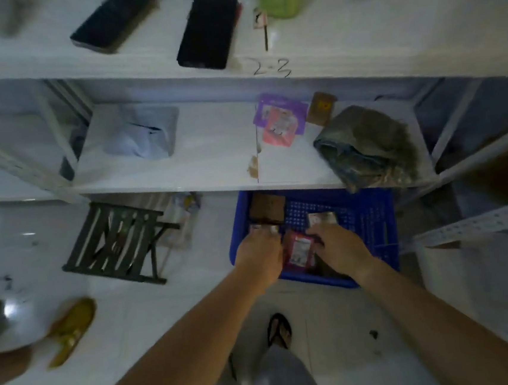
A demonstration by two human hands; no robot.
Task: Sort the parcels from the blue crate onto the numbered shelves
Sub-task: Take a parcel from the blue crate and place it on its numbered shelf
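Two hands in blue crate [370, 221], 6 o'clock of shelf [212, 162]. Left hand [258, 254] fingers curled on brown box [268, 211]; right hand [338, 246] fingers pinching pink packet [298, 248], likely light, floppy: hold by edges.

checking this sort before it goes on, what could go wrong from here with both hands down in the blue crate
1. The grey bag overhangs the shelf edge right above the blue crate; lifting a parcel could knock it down.
2. Both the left hand and right hand crowd the pink packet, so it may slip.
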